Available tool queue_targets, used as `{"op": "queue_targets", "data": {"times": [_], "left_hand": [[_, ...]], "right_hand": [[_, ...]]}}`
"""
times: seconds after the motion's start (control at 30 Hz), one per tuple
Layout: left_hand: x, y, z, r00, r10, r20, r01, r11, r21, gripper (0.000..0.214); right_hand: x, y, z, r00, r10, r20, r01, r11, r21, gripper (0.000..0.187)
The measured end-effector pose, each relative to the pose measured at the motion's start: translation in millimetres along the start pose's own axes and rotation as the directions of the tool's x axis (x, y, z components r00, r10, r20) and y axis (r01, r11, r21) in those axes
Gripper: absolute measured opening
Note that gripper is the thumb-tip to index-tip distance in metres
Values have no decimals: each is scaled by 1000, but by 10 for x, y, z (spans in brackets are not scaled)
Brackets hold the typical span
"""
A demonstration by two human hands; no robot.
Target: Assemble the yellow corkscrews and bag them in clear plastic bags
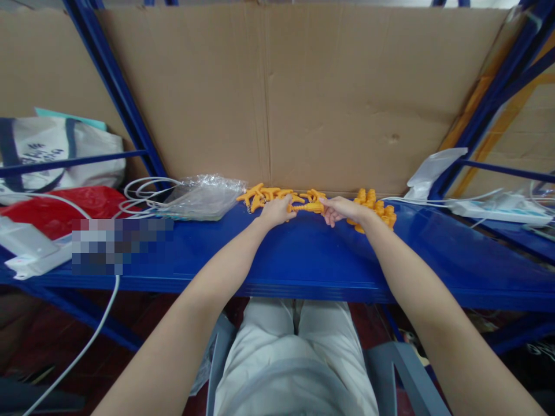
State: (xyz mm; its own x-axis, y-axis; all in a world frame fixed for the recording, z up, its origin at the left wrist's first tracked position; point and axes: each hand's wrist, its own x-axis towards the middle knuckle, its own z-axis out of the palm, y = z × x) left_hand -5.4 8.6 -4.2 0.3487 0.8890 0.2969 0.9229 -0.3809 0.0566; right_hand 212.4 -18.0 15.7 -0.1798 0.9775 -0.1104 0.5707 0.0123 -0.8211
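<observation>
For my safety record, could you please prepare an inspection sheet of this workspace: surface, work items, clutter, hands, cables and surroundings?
Surface: blue tabletop, with light reflections.
Work items: orange piece between the hands; loose orange pieces near the left hand; orange cluster beside the right hand.
Clutter: clear plastic bags and red bag, left; a pixelated patch there is unreadable.
Hands: both hold the orange piece, one at each end.
Cables: white cable hangs past the front edge, left.
Surroundings: cardboard panel behind; blue posts at both sides.
</observation>
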Motion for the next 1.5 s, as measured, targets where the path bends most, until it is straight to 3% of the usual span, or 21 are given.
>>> {"op": "queue_targets", "data": {"times": [0.2, 0.37, 0.67, 1.07, 1.3, 1.37, 1.5], "left_hand": [[10, -1, -7, 1000, -8, -14, 8, 1000, -9, 36], [15, 12, 0, 1000, -3, -26, 3, 1000, -10, 36], [2, -3, -2, 1000, 21, -20, -22, 1000, -12, 36], [0, 8, 6, 1000, 3, -26, -3, 1000, -7, 34], [12, 23, 11, 999, -10, -51, 9, 1000, -18, 37], [14, 23, 9, 998, -20, -59, 19, 1000, -19, 36], [8, 23, -9, 997, -41, -69, 40, 999, -15, 35]], "right_hand": [[-2, 5, 15, 1000, 26, -9, -26, 999, 20, 61], [-74, -11, -29, 995, -95, -35, 97, 991, 91, 24], [-58, -11, -16, 996, -81, 46, 81, 997, 4, 35], [-45, -30, 22, 994, -33, 109, 26, 997, 67, 56], [-27, -3, 36, 993, 55, 107, -64, 994, 84, 67], [-53, -10, 24, 996, 31, 86, -40, 993, 109, 61], [-91, -22, -14, 997, -81, -18, 83, 983, 163, 24]]}}
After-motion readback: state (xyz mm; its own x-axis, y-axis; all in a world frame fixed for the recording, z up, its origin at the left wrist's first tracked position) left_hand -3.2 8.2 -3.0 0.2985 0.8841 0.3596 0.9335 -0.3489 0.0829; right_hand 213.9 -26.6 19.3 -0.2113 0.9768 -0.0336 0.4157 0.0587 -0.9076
